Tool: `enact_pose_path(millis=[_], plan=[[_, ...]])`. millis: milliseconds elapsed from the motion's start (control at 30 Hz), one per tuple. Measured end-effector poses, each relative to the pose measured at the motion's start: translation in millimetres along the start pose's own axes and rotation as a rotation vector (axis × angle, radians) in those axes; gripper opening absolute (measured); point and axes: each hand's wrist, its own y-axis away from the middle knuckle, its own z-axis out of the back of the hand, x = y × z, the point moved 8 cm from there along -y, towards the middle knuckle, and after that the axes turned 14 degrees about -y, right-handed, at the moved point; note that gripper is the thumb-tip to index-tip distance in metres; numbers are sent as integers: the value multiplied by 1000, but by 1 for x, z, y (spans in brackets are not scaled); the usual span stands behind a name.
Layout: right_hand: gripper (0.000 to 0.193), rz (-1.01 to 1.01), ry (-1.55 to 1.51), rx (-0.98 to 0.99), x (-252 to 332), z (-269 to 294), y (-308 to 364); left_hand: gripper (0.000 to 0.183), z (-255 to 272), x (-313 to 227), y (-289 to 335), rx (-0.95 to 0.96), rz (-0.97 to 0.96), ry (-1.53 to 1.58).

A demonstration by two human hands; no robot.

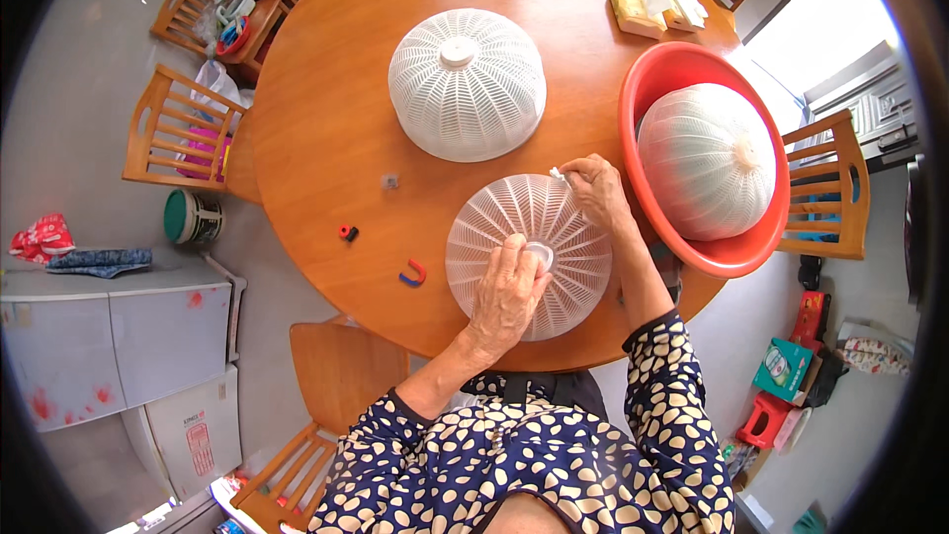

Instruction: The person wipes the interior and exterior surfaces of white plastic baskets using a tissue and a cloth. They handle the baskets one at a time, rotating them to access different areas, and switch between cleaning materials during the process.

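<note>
A white mesh food cover [568,287] sits dome-up on the wooden table [326,138], close to my body. My left hand [507,299] is closed around the round knob [542,255] at its top. At the cover's far right rim, my right hand [597,193] pinches a small white piece [559,174]; it looks like a scrap of cloth or tissue, too small to name surely. Farther back stands a second white mesh cover [470,99]. To the right, a red basin [641,178] holds another domed white cover [707,163].
Left of the near cover lie a red-and-blue horseshoe magnet [413,274], a small red-and-black piece [348,233] and a small clear piece [389,181]. A tissue pack [638,12] is at the far right. Wooden chairs [183,129] surround the table. A white fridge [168,336] stands at left.
</note>
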Motion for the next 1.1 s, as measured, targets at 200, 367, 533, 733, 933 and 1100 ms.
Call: enact_pose_path(millis=[200, 367, 533, 733, 933, 1100], plan=[[14, 242, -52, -56, 25, -2, 22, 30, -2, 3, -2, 23, 9, 23], [28, 472, 124, 145, 68, -19, 38, 30, -3, 1, -4, 59, -9, 22], [20, 259, 24, 30, 21, 6, 31, 31, -4, -1, -5, 88, -14, -11], [24, -233, -349, -73, -37, 25, 61, 30, -4, -2, -5, 103, 7, 9], [28, -268, -310, -206, -76, 38, 97, 28, -4, -1, -5, 84, -10, 35], [27, -292, -331, -290, -82, 39, 131, 31, -5, -1, -3, 56, -63, -18]])
